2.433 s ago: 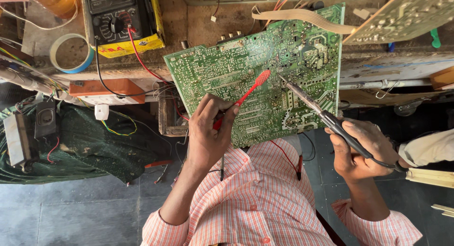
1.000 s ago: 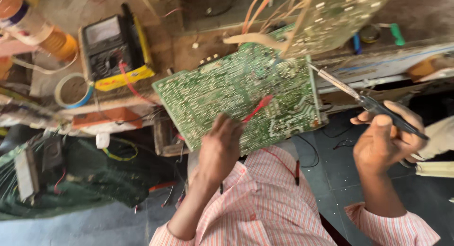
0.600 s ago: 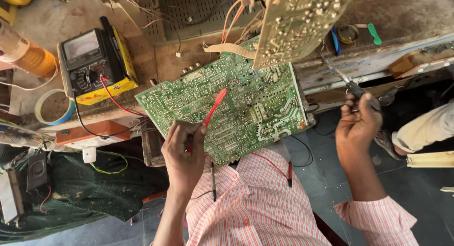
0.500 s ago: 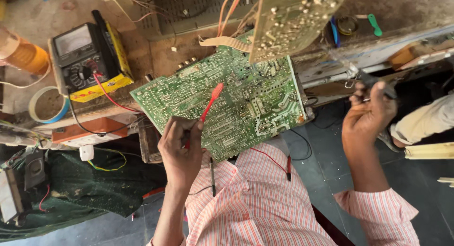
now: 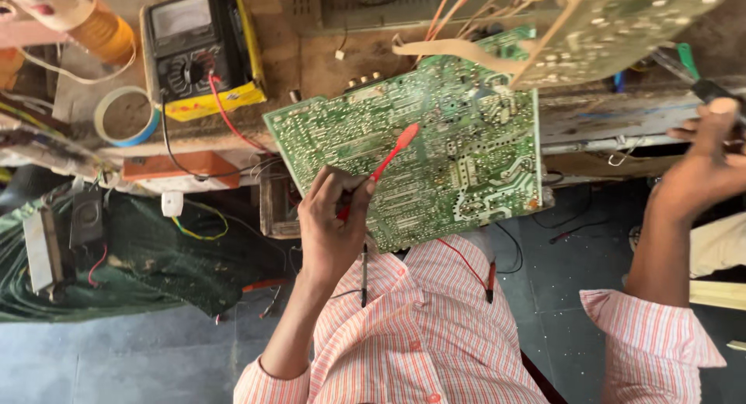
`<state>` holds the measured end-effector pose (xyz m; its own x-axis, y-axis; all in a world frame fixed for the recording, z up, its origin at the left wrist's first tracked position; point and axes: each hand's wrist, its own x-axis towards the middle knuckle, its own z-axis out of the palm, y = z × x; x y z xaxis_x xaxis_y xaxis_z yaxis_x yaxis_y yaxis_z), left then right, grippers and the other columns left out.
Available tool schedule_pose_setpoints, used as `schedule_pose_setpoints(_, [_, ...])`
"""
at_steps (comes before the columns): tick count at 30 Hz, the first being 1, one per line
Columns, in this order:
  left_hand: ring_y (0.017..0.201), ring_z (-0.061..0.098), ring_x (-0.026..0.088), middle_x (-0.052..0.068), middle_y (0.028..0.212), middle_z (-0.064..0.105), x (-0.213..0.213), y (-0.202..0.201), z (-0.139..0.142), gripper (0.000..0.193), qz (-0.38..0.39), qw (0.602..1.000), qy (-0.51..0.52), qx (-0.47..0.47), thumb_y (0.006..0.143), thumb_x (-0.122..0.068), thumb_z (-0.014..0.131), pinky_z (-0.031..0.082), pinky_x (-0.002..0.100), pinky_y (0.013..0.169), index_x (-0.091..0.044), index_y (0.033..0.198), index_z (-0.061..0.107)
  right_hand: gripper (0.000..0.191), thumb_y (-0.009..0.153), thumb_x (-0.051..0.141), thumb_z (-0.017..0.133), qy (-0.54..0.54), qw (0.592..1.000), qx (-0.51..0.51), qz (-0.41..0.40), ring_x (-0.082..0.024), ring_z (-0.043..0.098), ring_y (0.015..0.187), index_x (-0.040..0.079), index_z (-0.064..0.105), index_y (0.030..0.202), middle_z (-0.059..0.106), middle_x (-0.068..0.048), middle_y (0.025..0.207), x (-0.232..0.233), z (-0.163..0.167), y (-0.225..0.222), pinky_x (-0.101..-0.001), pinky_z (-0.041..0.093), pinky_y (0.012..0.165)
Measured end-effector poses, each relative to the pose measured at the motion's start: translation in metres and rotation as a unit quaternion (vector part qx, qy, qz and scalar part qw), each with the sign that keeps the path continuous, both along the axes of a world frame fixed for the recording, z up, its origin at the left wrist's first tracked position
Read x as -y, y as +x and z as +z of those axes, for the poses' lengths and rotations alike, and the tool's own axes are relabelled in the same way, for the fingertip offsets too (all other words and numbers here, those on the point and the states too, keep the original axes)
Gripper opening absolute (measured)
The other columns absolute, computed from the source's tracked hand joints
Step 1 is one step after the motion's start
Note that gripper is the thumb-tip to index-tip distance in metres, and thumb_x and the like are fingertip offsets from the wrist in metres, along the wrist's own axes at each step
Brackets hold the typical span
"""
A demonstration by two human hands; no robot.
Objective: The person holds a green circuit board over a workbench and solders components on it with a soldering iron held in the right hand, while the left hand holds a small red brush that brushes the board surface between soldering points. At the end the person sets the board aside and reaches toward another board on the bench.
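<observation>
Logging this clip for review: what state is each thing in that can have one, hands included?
Left hand: closed around the red probe.
Red probe: held, tip resting on the green circuit board.
Green circuit board: solder side up, tilted against the bench.
Right hand: gripping a dark tool handle, away from the board.
Multimeter: lying flat, red lead plugged in.
Tape roll: lying flat.

A red multimeter probe slants from about 7 o'clock up to 1 o'clock, its lower end pinched in the left hand and its tip on the solder side of a green circuit board. The board is tilted, propped against the worktop edge. The right hand at 3 o'clock holds a dark-handled tool, blurred.
</observation>
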<state>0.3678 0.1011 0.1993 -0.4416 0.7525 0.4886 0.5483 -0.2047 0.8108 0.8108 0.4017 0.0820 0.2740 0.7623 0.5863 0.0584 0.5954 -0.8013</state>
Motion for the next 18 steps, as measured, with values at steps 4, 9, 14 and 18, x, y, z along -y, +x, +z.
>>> schedule_pose_setpoints(4, [0.068,0.062,0.015,0.007,0.086,0.061,0.004,-0.014,0.000,0.010,0.005,1.000,-0.007,0.003,0.097,-0.003,0.074,0.051,0.029,0.062,-0.001,0.096,0.065,0.026,0.122,0.006,0.062,0.033,0.996,-0.067,0.044,-0.029,0.071,0.095,-0.019,0.067,0.122,0.072,-0.026,0.114,0.027,-0.007,-0.006,-0.0330,0.058,0.076])
schedule_pose_setpoints(9, [0.069,0.062,0.015,0.007,0.088,0.063,0.010,-0.028,0.000,0.008,-0.005,1.000,-0.001,0.007,0.098,-0.003,0.074,0.050,0.029,0.061,-0.001,0.097,0.066,0.030,0.111,0.019,0.065,0.129,0.981,-0.023,0.141,-0.022,0.065,0.071,-0.007,0.059,0.125,0.064,-0.020,0.107,0.135,0.012,-0.089,-0.0371,0.059,0.061])
schedule_pose_setpoints(14, [0.071,0.064,0.015,0.007,0.091,0.064,0.015,-0.035,0.001,0.009,-0.010,1.000,0.011,-0.003,0.098,-0.004,0.074,0.051,0.029,0.062,-0.001,0.098,0.066,0.030,0.109,0.009,0.070,0.201,0.942,0.207,0.169,-0.025,0.071,0.071,-0.003,0.056,0.132,0.067,-0.023,0.099,0.208,0.063,-0.162,-0.0337,0.062,0.060])
schedule_pose_setpoints(18, [0.069,0.063,0.013,0.007,0.089,0.063,0.016,-0.036,0.001,0.008,-0.006,1.000,0.003,0.003,0.098,-0.004,0.074,0.051,0.028,0.060,-0.001,0.097,0.066,0.029,0.105,0.008,0.070,0.196,0.935,0.244,0.167,-0.025,0.075,0.074,-0.002,0.060,0.130,0.072,-0.020,0.093,0.215,0.089,-0.183,-0.0298,0.060,0.062])
